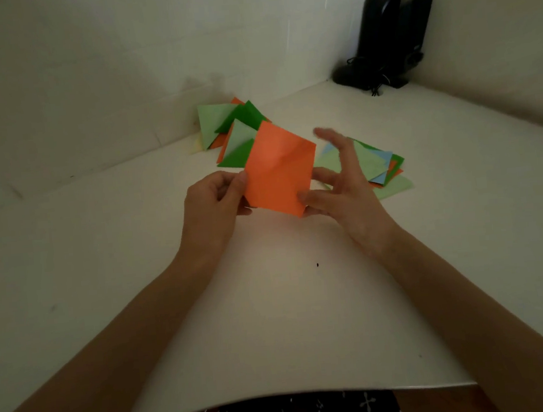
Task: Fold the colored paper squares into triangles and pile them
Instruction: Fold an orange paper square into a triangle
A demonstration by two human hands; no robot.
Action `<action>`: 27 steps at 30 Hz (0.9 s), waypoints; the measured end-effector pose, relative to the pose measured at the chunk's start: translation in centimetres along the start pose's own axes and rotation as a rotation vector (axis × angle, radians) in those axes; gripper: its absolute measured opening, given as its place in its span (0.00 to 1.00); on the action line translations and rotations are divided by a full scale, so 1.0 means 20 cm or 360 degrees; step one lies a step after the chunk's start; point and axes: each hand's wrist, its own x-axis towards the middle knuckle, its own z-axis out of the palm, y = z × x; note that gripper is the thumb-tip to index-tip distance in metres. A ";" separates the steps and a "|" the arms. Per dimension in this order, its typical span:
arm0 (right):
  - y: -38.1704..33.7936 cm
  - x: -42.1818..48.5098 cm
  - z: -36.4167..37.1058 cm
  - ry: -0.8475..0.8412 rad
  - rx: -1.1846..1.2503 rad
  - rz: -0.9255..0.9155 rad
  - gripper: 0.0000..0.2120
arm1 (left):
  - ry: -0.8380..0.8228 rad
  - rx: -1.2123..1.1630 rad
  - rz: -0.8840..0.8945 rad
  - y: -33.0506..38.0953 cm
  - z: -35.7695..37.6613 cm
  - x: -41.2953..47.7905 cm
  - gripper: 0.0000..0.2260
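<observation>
An orange paper square (276, 169) is held flat above the white table, unfolded. My left hand (214, 204) pinches its left edge between thumb and fingers. My right hand (340, 180) pinches its lower right corner with the thumb, the other fingers spread upward. Behind the square lies a pile of folded triangles (227, 127) in light green, dark green and orange. To the right, partly hidden by my right hand, sits a stack of unfolded squares (381, 166) in light green, blue, dark green and orange.
A white table (273, 320) fills the view, with walls close behind and on the right. Two black speakers (383, 38) with cables stand in the far right corner. The table's front edge runs near the bottom.
</observation>
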 end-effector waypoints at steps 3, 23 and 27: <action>0.02 0.00 0.00 -0.0252 -0.0203 -0.0093 0.26 | 0.0018 -0.0164 -0.0096 0.01 0.01 -0.01 0.08; 0.04 0.01 0.03 0.0347 -0.0161 -0.0133 0.08 | -0.0298 -0.0450 -0.0244 0.05 0.05 -0.05 0.07; 0.04 0.00 0.03 0.0250 -0.0078 -0.0114 0.06 | -0.0270 -0.0418 -0.0253 0.03 0.05 -0.04 0.01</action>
